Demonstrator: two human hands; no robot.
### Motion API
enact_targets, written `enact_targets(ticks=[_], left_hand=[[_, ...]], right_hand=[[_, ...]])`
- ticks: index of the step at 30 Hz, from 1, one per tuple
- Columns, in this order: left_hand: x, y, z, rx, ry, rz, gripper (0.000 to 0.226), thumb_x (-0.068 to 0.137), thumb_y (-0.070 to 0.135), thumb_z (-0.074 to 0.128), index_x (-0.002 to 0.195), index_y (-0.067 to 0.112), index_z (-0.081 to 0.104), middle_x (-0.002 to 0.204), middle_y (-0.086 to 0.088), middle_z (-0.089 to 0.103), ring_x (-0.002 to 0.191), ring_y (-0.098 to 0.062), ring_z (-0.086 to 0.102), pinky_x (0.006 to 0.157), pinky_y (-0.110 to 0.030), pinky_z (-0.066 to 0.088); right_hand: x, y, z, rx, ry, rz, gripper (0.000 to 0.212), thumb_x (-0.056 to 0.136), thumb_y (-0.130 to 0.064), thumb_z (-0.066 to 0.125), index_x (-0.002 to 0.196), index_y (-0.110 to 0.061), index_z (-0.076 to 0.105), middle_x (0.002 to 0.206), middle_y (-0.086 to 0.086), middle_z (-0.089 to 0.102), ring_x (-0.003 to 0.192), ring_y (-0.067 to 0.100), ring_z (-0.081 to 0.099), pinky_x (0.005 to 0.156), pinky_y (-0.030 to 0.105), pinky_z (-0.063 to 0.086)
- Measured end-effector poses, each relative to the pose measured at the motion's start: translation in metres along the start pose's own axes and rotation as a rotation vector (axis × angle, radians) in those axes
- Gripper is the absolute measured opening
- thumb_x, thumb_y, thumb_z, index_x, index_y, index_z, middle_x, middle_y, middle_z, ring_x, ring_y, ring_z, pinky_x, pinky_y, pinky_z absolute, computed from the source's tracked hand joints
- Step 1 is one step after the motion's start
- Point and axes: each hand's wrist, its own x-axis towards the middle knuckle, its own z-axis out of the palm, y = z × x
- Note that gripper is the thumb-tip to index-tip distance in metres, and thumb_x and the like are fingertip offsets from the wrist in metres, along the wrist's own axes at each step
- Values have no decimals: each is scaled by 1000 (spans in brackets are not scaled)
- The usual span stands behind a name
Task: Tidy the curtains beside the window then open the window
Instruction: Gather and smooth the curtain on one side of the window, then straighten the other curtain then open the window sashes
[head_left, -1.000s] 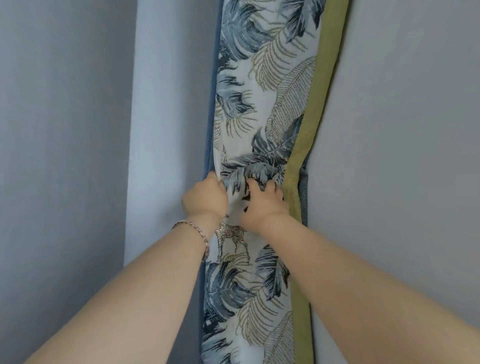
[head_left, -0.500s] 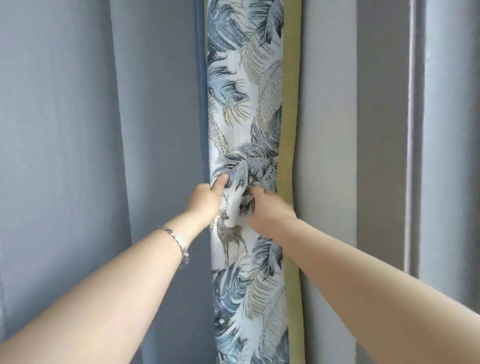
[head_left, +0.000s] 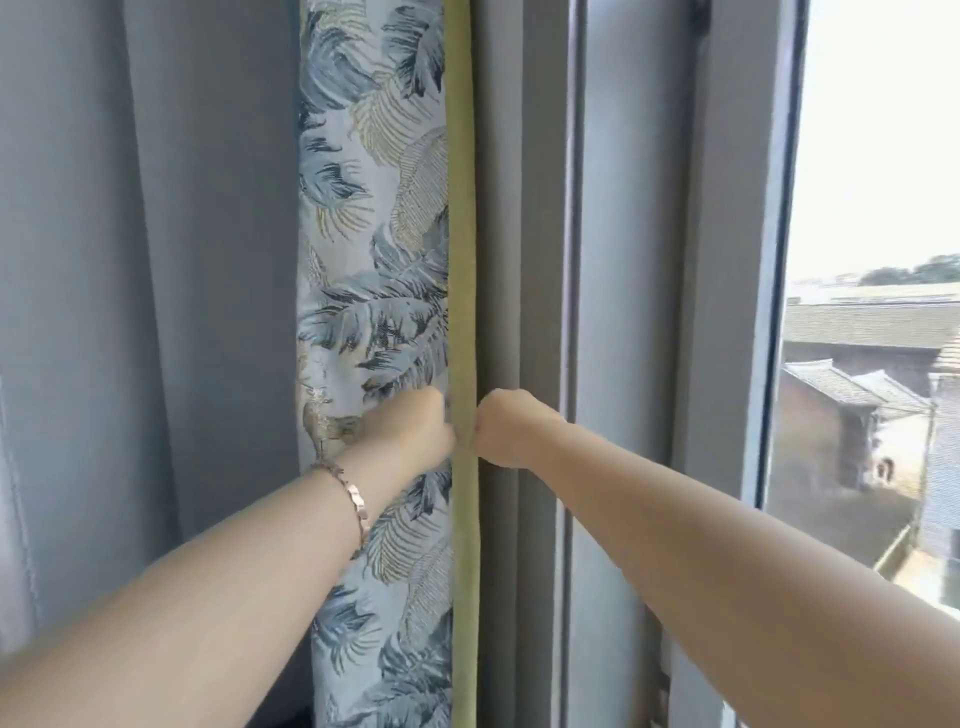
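Note:
A leaf-patterned curtain (head_left: 374, 218) with a green border strip (head_left: 461, 208) hangs straight down the middle of the view. My left hand (head_left: 415, 428), with a bracelet on the wrist, is closed on the patterned cloth just left of the green strip. My right hand (head_left: 511, 428) is closed on the strip's right edge at the same height. The two fists sit almost touching, with the strip between them. To the right stands the grey window frame (head_left: 628, 312), and its glass pane (head_left: 878, 260) shows rooftops outside.
Plain grey-blue curtain folds (head_left: 156, 260) fill the left side. A grey wall strip (head_left: 514, 208) lies between the green border and the window frame. Low roofs and trees show beyond the glass.
Both hands have slid right from the patterned middle to the green border. The curtain now hangs straighter, and the view has swung right, bringing the window and the outdoors into sight.

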Motion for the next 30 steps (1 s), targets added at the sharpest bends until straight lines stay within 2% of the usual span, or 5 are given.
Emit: enact_targets(ticks=[5,10,16,24,30], left_hand=[[-35,66,28,-221,-450,101,21,91,20,46,91,5,60,71,-8,67,56,-24,61,61,-26,49],[-68,112,43,-125,-459,371,26,88,21,44,91,7,65,86,-9,75,77,-25,73,77,-31,54],[-140,175,24,-112,-422,737,15,82,16,44,70,12,53,65,-2,61,64,-22,64,51,-21,40],[-296,274,-16,-340,-620,1157,17,88,12,44,89,5,60,80,-10,69,67,-22,70,64,-30,55],[-434,349,-53,-360,-611,1427,19,86,16,44,84,10,63,84,-7,73,77,-22,72,70,-29,53]], right_hand=[[-72,50,13,53,-113,235,22,84,-8,42,77,-10,62,82,7,76,65,23,67,55,18,44],[-150,86,17,25,-25,477,23,78,-3,45,82,-6,68,74,9,70,80,28,72,69,29,56],[-269,102,-6,-26,152,714,23,86,-13,54,101,-3,68,97,14,73,87,30,71,81,43,59],[-473,92,-52,-209,156,1104,25,86,-16,50,89,-3,72,87,10,74,67,21,64,70,32,57],[-636,82,-88,-279,180,1366,27,90,-18,51,105,-3,66,100,13,72,90,25,68,76,33,57]])
